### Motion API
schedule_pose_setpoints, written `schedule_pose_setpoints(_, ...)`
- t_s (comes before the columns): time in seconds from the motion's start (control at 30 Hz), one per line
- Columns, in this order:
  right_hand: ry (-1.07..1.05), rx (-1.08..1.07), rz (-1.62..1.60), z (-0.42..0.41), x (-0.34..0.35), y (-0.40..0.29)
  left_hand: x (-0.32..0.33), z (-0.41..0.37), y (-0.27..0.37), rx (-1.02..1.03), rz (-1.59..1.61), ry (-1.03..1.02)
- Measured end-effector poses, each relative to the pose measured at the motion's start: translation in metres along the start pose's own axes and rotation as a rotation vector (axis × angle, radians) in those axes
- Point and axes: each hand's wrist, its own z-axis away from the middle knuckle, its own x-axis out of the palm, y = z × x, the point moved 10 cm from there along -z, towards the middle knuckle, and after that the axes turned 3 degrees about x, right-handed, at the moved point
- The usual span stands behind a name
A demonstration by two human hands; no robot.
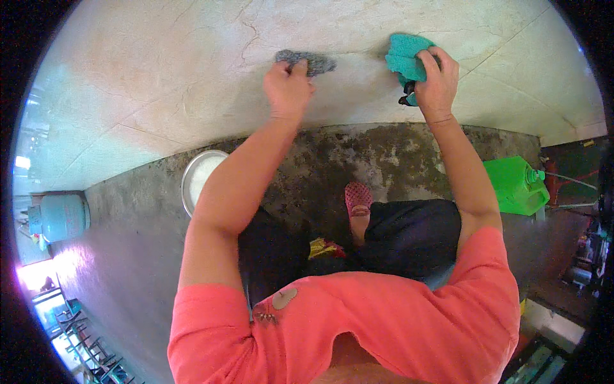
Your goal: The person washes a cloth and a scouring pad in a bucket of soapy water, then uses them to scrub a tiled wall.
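My left hand (289,91) grips a grey scouring pad (307,62) and presses it against the pale, marble-patterned tiled wall (192,72). To its right, my right hand (439,84) is closed around a teal cloth (407,55) at the same wall. A black item (407,91), too small to identify, shows at the cloth's lower end beside that palm. Thin dark lines and tile joints run across the wall around both hands.
Below my left forearm a round metal basin (184,185) with whitish contents stands on the wet concrete floor (316,153). A green plastic jerrycan (513,187) is at right. A light blue gas cylinder (64,218) stands far left. My foot wears a pink perforated shoe (359,197).
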Motion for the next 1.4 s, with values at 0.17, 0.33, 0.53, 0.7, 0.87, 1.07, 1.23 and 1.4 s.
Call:
schedule_pose_setpoints(0.17,-0.038,-0.035,0.018,0.0,-0.006,0.013,-0.063,-0.022,-0.002,0.041,-0.093,0.154)
schedule_pose_setpoints(0.33,-0.044,0.022,-0.034,0.009,0.002,0.011,-0.072,-0.025,0.008,0.405,-0.224,0.327)
schedule_pose_setpoints(0.53,-0.013,0.051,-0.03,0.008,0.001,0.008,0.02,-0.017,-0.004,0.286,-0.383,0.041)
schedule_pose_setpoints(0.7,-0.081,0.023,-0.008,0.005,-0.005,0.014,-0.058,-0.038,-0.015,0.186,-0.274,0.195)
schedule_pose_setpoints(0.87,-0.135,0.057,0.002,0.015,0.004,0.02,-0.145,-0.043,0.001,0.194,-0.137,0.365)
schedule_pose_setpoints(1.07,-0.121,0.089,-0.077,0.017,0.003,0.024,-0.284,-0.091,-0.035,0.026,-0.076,0.762)
schedule_pose_setpoints(1.23,-0.108,0.145,-0.115,0.023,0.01,0.027,-0.247,-0.051,0.006,0.146,-0.418,0.951)
schedule_pose_setpoints(1.4,-0.034,0.144,-0.132,0.026,0.009,0.028,-0.141,-0.014,0.086,0.703,-0.64,0.662)
